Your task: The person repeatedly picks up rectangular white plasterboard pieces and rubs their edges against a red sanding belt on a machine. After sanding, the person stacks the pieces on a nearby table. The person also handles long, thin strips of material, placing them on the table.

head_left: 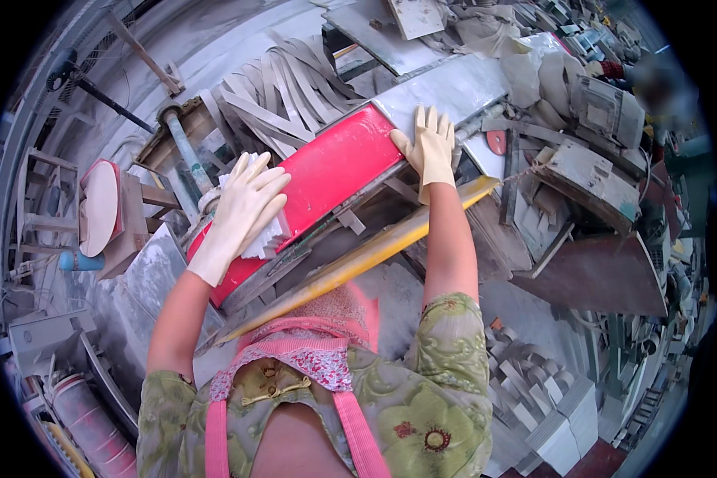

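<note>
We lay our left cream-gloved hand (245, 201) over a white layered stack (271, 240) on a glossy red rectangular board (341, 163), grip unclear | our right cream-gloved hand (430, 148) flat, ungripping, at the board's right end | dusty pink cylindrical drum (92, 418), contents hidden

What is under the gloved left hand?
White pieces stick out from under the left hand, on the red surface. What lies directly beneath its palm is covered, so their full shape cannot be told.

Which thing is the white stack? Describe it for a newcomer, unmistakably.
Find the central red panel. At its lower left, the gloved left hand partly covers the white stack. Unlike the grey strips beyond, it's bright white against red.
</note>
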`<state>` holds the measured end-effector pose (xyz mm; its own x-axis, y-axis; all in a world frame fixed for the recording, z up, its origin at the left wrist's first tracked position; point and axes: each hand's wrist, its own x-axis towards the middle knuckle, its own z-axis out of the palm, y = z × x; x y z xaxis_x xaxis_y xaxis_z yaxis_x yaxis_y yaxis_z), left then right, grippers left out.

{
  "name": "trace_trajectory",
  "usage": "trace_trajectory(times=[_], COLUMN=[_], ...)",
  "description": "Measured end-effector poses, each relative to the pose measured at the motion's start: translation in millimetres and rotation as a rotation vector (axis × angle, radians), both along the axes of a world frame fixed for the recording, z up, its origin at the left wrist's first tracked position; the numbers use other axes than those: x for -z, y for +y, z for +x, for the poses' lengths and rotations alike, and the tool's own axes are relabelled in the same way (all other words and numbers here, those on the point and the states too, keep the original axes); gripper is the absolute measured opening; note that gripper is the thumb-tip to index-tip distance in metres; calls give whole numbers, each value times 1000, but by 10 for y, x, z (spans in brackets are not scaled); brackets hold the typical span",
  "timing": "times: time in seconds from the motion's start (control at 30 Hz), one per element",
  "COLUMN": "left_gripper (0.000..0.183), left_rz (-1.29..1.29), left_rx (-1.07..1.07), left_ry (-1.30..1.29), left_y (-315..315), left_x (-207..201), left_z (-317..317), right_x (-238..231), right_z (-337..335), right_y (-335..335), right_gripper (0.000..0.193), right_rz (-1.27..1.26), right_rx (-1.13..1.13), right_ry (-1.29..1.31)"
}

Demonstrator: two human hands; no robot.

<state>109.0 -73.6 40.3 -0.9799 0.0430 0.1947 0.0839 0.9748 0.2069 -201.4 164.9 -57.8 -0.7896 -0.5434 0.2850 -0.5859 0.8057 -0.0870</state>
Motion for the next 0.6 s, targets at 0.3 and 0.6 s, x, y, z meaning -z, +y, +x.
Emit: trace_trajectory(times=[0.3, 0.6], left_gripper=[33, 51], left_rz=[89, 1218], left_rx=[11, -244], left_ry=[118, 210], left_y=[-74, -680], left_x=[128, 106], left_z=[42, 295], right_x=[-510, -603], right_z=[-122, 2161], right_y=[-76, -814], right_gripper=[37, 42], right_rz=[-258, -828], right_rx=[-177, -195], right_ry=[-195, -811])
